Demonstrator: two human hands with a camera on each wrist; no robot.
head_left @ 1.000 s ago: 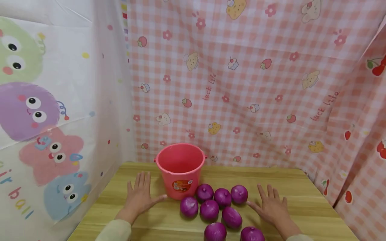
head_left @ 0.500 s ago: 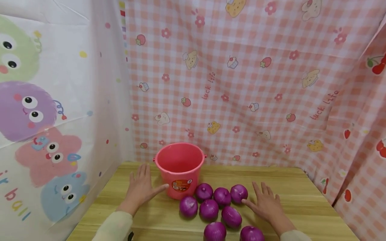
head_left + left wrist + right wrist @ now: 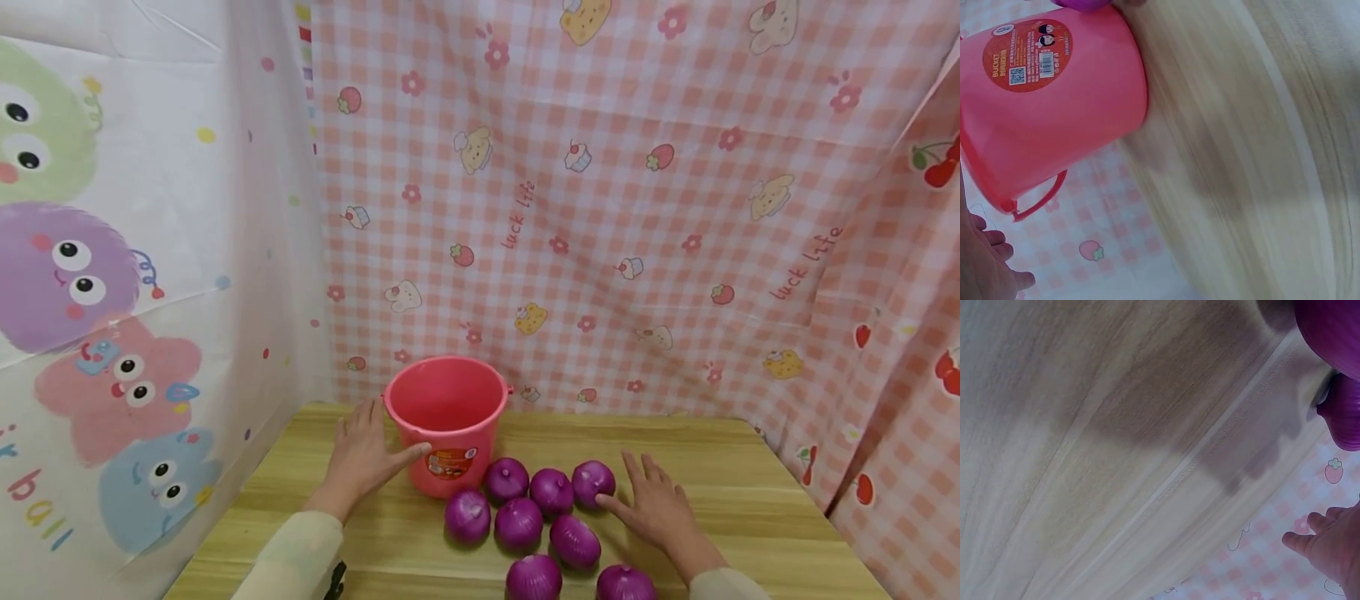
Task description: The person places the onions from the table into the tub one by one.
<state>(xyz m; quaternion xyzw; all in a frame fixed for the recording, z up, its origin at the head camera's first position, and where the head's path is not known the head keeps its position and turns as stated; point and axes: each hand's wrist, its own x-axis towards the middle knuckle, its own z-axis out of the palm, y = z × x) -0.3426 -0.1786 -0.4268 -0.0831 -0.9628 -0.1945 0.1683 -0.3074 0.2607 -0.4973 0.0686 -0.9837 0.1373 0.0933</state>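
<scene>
I find the bucket (image 3: 453, 435) smooth, lightly glossy plastic, its label (image 3: 1027, 55) flat and smooth. The onions (image 3: 519, 523) show shiny, finely ribbed skins. Remotely, I log a wood-grained tabletop (image 3: 420, 554) and matt, creased, cloth-like backdrop (image 3: 570, 208).

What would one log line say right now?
left hand: beside bucket | right hand: beside onions | bucket: upright on table | onions: on table | holding: nothing

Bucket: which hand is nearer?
Left. The left hand is just beside the bucket, on its left; the right hand is farther off, across the onions on the right.
</scene>
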